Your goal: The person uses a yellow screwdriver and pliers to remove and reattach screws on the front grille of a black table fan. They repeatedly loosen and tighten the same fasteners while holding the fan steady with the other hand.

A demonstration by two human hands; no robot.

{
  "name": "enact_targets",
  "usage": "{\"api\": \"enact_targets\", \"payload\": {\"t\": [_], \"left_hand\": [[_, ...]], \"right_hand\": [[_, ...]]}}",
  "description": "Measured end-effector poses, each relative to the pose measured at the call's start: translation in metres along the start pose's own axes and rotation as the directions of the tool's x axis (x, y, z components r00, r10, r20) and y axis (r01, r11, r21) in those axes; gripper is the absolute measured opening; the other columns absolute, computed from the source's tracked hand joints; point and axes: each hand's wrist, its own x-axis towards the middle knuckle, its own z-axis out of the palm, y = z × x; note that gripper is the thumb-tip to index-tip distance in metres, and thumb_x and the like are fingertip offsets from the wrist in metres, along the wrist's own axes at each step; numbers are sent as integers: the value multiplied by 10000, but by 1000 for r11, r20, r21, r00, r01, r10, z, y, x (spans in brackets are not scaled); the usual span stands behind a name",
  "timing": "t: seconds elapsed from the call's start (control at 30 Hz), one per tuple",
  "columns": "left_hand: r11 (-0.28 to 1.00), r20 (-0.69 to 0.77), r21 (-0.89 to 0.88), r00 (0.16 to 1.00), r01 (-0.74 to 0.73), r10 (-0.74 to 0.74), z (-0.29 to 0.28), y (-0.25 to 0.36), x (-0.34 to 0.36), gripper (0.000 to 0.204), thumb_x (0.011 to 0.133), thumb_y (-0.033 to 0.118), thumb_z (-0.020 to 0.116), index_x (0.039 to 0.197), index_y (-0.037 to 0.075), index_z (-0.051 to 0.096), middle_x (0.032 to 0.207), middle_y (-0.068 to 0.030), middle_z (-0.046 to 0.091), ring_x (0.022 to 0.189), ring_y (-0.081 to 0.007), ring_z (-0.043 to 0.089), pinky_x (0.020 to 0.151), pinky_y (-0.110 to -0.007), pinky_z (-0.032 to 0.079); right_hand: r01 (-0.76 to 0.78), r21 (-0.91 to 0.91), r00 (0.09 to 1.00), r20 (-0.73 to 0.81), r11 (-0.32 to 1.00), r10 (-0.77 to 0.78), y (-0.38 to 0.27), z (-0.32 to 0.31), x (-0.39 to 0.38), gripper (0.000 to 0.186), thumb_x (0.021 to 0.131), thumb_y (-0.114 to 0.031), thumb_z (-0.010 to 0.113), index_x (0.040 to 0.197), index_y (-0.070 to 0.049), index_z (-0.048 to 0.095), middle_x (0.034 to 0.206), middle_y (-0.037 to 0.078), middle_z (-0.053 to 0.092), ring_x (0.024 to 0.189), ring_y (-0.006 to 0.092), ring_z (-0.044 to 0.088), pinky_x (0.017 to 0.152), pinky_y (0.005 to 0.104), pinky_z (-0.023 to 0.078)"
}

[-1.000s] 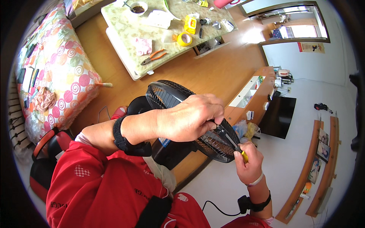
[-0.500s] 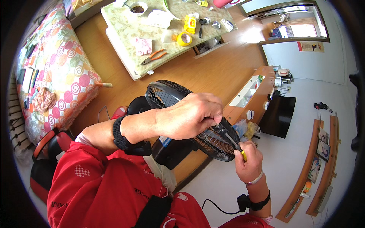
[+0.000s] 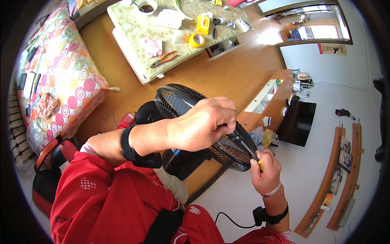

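A black fan [image 3: 178,97] with a wire grille stands in front of me, its cage partly covered by my left arm. My left hand [image 3: 203,124] is closed, thumb and finger pinched together at the edge of the grille; what they pinch is hidden. In my right hand [image 3: 266,171] is a screwdriver [image 3: 247,147] with a yellow handle. My fingers wrap round the handle, and the metal shaft slants up and left across the fan's rim toward my left fingertips. Where its tip ends cannot be made out.
A marble-patterned table [image 3: 170,36] at the far side bears orange-handled pliers [image 3: 163,59], yellow tape [image 3: 196,40], a pink cloth [image 3: 152,48] and a bowl [image 3: 147,7]. A bed [image 3: 61,77] lies left, a black-and-red chair [image 3: 61,158] near it. A wooden cabinet [image 3: 254,118] stands right.
My left hand and the fan have shifted very slightly up and left. Both hands keep the same grip, and the screwdriver stays along the rim.
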Motion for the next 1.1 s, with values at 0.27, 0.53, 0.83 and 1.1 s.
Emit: {"api": "enact_targets", "payload": {"t": [0.27, 0.53, 0.83, 1.1], "left_hand": [[999, 83, 25, 996, 26, -28, -4, 2, 6, 219, 778, -97, 766, 865, 27, 608, 885, -117, 617, 871, -357, 630, 763, -448, 504], [1000, 67, 9, 997, -24, 24, -4, 3, 5, 241, 767, -115, 761, 873, 23, 594, 905, -118, 618, 879, -356, 625, 764, -446, 501], [1000, 16, -1, 1000, -4, 4, 2, 7, 0, 228, 728, -120, 717, 838, 22, 577, 872, -120, 591, 884, -367, 599, 743, -455, 500], [1000, 11, 18, 1000, -2, 1, 1, 9, 0, 236, 717, -122, 717, 838, 24, 578, 877, -119, 592, 890, -372, 600, 743, -456, 499]], "right_hand": [[15, -47, 1000, -11, 999, -15, -1, 0, -2, 238, 856, 11, 741, 1052, 52, 613, 918, 213, 657, 732, 393, 673, 632, 436, 552], [-44, 52, 991, 126, 998, 37, -1, -14, 1, 181, 915, -25, 699, 1071, 22, 619, 874, 193, 650, 740, 403, 659, 634, 459, 524], [-3, -15, 994, 108, 1000, 4, 0, -15, 10, 204, 949, -42, 662, 1139, 21, 629, 867, 191, 638, 717, 401, 639, 630, 470, 504], [-333, 300, 942, 77, 894, 326, -15, -6, -3, 264, 871, 30, 741, 1092, 9, 598, 901, 181, 638, 700, 358, 639, 671, 410, 544]]}}
